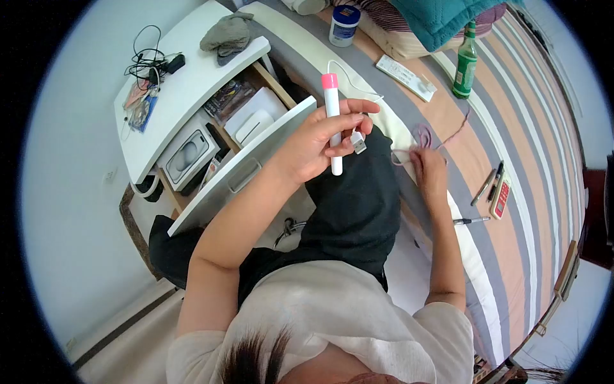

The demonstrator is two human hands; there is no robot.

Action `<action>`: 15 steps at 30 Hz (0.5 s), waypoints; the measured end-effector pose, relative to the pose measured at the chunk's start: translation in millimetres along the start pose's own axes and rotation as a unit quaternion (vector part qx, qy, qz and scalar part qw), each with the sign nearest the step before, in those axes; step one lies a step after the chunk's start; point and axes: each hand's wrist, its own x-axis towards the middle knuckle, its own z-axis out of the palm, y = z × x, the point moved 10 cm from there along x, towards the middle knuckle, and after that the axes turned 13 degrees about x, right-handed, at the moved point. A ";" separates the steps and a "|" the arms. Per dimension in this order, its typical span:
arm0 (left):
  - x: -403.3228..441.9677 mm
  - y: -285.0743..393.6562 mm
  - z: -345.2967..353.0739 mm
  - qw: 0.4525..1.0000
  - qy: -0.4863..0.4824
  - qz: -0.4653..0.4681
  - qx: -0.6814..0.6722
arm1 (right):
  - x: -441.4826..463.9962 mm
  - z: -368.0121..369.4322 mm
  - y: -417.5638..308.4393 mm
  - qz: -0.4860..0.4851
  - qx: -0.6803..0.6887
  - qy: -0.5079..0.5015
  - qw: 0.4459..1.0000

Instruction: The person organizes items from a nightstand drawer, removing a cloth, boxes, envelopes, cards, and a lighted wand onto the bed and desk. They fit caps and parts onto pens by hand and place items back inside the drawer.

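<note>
My left hand (310, 144) is raised above my lap, its fingers closed around a white marker (333, 112) with a pink cap. The same hand also holds a white USB cable (358, 142); its metal plug points down, and the thin lead loops up behind the marker. On the bed, my right hand (430, 171) has its fingertips closed on a pinkish-purple cord (423, 133). Part of that cord is coiled beyond the fingers, and a twisted end runs off to the upper right.
An open drawer (246, 168) holding a phone box (190, 153) and a white case (254, 127) is at my left. On the striped bed are a green bottle (465, 67), a white tub (343, 27), a white power strip-like box (405, 77), a calculator (501, 197) and several pens.
</note>
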 end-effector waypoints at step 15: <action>-43.3 33.1 -24.0 0.987 0.017 0.056 0.149 | 12.9 -21.0 36.1 0.137 -0.064 0.072 0.986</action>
